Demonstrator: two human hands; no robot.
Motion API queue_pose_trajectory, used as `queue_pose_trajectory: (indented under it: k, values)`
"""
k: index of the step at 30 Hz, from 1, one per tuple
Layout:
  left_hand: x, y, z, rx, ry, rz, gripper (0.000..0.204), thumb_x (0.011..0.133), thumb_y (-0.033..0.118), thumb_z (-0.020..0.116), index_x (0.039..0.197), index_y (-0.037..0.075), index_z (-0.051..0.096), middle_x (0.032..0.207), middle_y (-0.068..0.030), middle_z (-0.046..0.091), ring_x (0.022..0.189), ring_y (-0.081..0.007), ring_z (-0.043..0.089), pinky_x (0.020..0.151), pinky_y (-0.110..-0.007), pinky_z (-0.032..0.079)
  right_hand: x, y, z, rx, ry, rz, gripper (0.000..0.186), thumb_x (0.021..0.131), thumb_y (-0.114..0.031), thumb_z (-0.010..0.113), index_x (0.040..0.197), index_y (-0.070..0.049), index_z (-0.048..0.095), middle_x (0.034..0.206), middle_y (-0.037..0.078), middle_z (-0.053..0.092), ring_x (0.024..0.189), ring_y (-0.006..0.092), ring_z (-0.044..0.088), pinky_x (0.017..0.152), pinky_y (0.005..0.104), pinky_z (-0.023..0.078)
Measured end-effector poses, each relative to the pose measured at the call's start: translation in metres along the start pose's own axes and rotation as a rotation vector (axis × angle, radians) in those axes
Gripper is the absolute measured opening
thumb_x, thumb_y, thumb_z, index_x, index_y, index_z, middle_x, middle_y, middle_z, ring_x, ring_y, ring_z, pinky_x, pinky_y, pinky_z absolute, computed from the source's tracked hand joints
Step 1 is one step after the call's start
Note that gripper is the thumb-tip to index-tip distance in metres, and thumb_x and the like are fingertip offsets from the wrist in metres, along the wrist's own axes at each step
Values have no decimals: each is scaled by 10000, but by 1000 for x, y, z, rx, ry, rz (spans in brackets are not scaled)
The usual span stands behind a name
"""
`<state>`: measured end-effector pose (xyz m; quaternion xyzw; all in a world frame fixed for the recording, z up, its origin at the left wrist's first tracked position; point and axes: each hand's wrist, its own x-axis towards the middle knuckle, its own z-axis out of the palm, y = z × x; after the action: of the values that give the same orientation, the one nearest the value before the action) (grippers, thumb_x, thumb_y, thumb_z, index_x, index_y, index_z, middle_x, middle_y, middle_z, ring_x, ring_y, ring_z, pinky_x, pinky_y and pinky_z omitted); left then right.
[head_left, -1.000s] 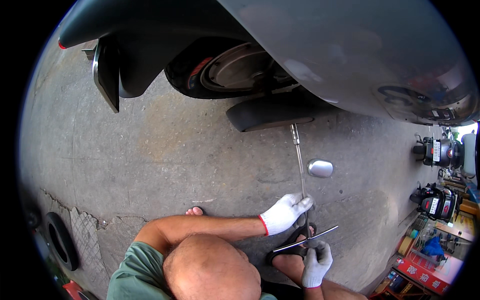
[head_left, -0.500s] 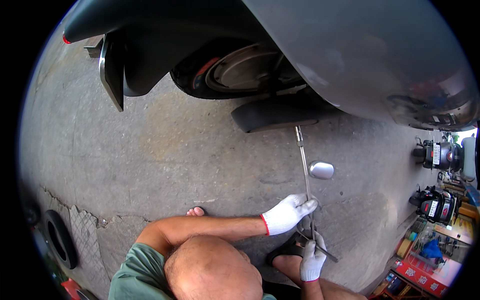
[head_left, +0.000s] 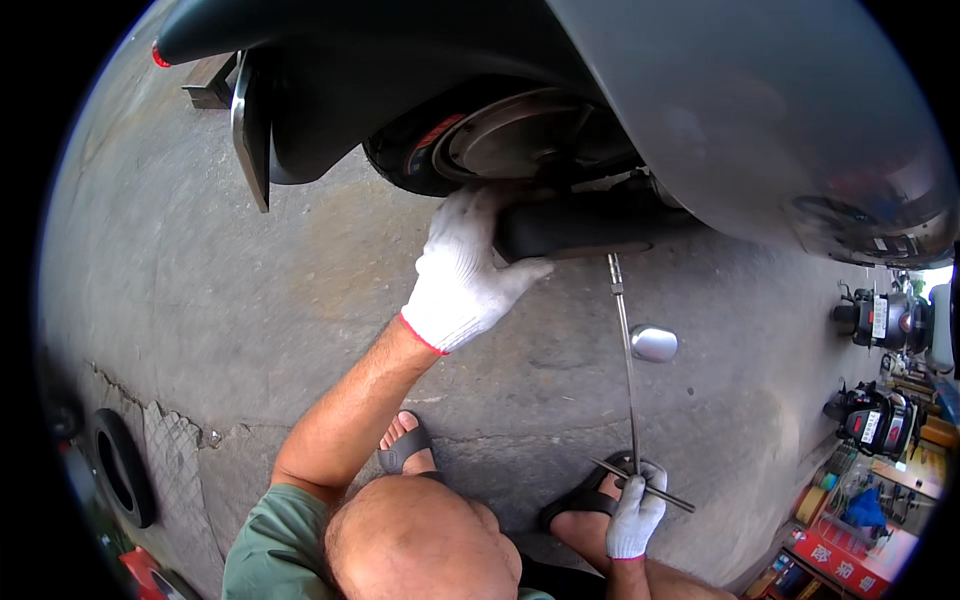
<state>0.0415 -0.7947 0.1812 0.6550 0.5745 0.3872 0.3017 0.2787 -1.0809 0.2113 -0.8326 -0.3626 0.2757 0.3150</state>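
Observation:
My left hand, in a white glove with a red cuff, is cupped around the rounded end of a long black part that looks like a muffler. The thumb lies along its near side; the other fingers are partly hidden behind it. At lower right, my gloved right hand is closed around the cross handle of a long T-handle socket wrench. The wrench's socket end reaches up to the underside of the muffler, where its tip is hidden. Behind the muffler is a scooter wheel.
Grey scooter bodywork fills the upper right. A silver oval piece lies on the concrete right of the wrench. A loose tyre is at the left; parked scooters and a cluttered bench with a red panel line the right.
My left hand has let go of the wrench shaft and moved up and left onto the muffler's end. The right hand still holds the handle, which has turned.

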Motion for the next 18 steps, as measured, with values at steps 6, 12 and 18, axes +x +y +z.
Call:
queue_pose_trajectory:
  k: [6,12,18]
  values:
    - [9,0,-8,-138,-251,-116,583,729,160,826,1213,-39,569,1064,-237,684,1039,-307,678,930,-377,519,-5,12,1,-190,26,-186,167,921,11,459,1031,42,580,986,115,581,901,205,580,832,326,491]
    - [9,-4,-6,-123,-237,-61,562,735,151,822,1199,-39,567,1070,-235,679,1019,-303,678,917,-372,520,-1,18,-3,481,-82,298,189,1034,-144,472,1065,-10,601,867,53,624,729,122,571,659,282,495]
    - [11,-5,-8,-164,-259,-99,560,732,128,815,1204,-41,567,1065,-239,686,1014,-259,674,923,-371,520,18,-10,-4,805,-71,645,196,1033,-190,528,1139,-39,594,872,39,657,560,89,517,486,244,418]
